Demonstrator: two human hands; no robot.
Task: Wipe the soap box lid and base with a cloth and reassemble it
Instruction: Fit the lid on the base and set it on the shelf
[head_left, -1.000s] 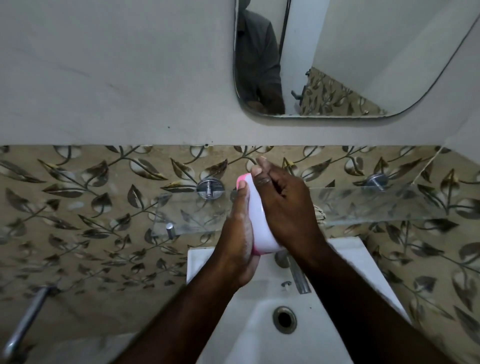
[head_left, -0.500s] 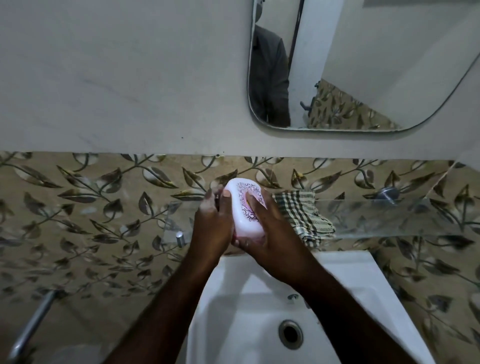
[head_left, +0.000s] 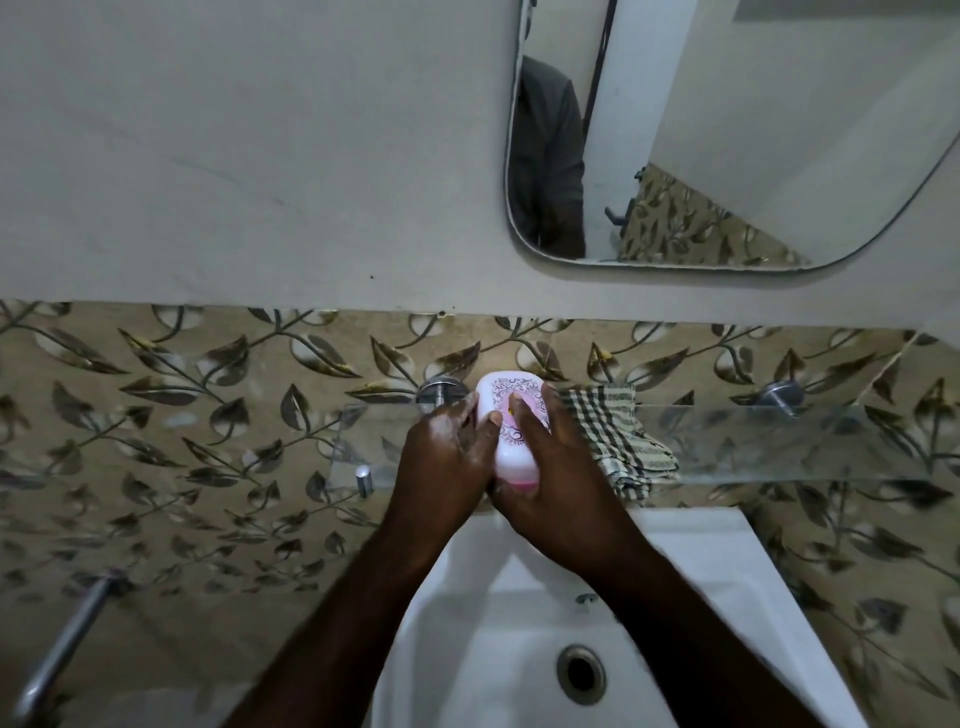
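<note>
My L hand (head_left: 447, 462) & R hand (head_left: 563, 499) each gripped the closed soap box (head_left: 511, 441), one per side, fingers curled round its edges, a thumb of each on the patterned white lid (head_left: 511, 397). The pink base (head_left: 519, 485) showed at the near end. The box was at glass shelf (head_left: 779, 441) level, above the back of the white sink (head_left: 727, 597); couldn't tell if it rested on the glass. A checked cloth (head_left: 618, 441) lay on the shelf, just right of my R hand.

White soap box (head_left: 511, 431) with pink ornament; green-checked cloth (head_left: 613, 441).
</note>
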